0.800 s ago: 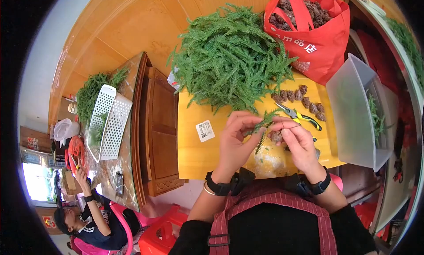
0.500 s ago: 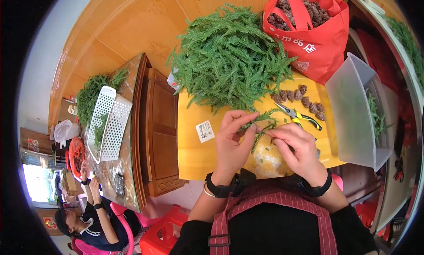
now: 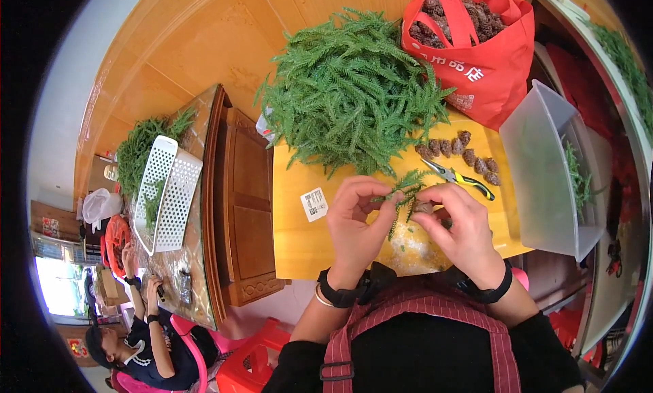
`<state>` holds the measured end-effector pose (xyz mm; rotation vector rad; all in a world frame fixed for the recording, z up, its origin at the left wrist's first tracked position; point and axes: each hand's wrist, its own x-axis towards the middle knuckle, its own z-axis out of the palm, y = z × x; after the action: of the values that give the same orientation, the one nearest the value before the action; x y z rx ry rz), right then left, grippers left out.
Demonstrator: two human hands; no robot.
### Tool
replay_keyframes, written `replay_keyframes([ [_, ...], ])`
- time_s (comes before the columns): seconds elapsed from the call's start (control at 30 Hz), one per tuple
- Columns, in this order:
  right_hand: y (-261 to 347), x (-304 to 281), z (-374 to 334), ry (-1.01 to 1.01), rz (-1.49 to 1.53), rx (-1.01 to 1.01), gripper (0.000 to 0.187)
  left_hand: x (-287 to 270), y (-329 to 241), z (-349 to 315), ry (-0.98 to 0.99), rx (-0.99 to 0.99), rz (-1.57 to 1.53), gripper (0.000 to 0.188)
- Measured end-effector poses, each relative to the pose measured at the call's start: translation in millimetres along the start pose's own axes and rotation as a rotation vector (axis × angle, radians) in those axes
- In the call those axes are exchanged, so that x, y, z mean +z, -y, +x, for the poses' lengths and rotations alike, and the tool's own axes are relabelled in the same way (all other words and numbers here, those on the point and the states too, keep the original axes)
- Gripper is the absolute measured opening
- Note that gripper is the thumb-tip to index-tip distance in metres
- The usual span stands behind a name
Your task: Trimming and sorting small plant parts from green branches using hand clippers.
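Over the yellow board [image 3: 299,236], my left hand [image 3: 356,213] pinches a green artificial pine sprig [image 3: 408,183] between thumb and fingers, its needles fanning up and down past the fingertips. My right hand [image 3: 457,219] is closed at the sprig's right side, thumb and forefinger on a small brown thing that looks like a pine cone [image 3: 423,207], mostly covered by the fingers. Beyond the right hand lie long-nose pliers [image 3: 457,178] with yellow and black handles. Several pine cones [image 3: 457,146] form a bent row behind the pliers.
A large heap of green sprigs [image 3: 354,93] stands behind my hands. A red bag [image 3: 476,80] of pine cones is at far right, with a clear plastic bin [image 3: 537,168] nearer. A white label [image 3: 314,204] lies left. Another person [image 3: 153,349] sits at the left table with a white basket [image 3: 178,202].
My right fingers have shifted from pinching near the stem to closing around the small brown thing beside the sprig. The left hand keeps its hold, turned slightly. The pliers stay put.
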<state>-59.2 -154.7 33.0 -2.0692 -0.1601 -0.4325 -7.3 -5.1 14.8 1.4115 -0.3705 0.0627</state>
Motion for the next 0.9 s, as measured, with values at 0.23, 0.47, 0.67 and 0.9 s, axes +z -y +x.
replay_keyframes([
  [0.23, 7.2, 5.5, 1.9, -0.083, 0.043, -0.015, 0.025, 3.3, -0.9, -1.8, 0.024, 0.021, 0.019, 0.018],
  [0.47, 4.5, 5.5, 0.4, -0.095, 0.049, -0.019, 0.022, 6.2, -1.7, -0.9, 0.067, 0.034, -0.011, 0.020],
  [0.67, 3.9, 6.0, -0.3, -0.110, 0.086, 0.006, 0.023, 6.7, -0.9, -1.3, 0.082, -0.053, -0.062, 0.018],
  [0.9, 0.9, 8.1, -2.8, -0.150, 0.110, 0.010, 0.022, 5.8, -5.0, -5.0, 0.129, -0.170, -0.125, 0.018],
])
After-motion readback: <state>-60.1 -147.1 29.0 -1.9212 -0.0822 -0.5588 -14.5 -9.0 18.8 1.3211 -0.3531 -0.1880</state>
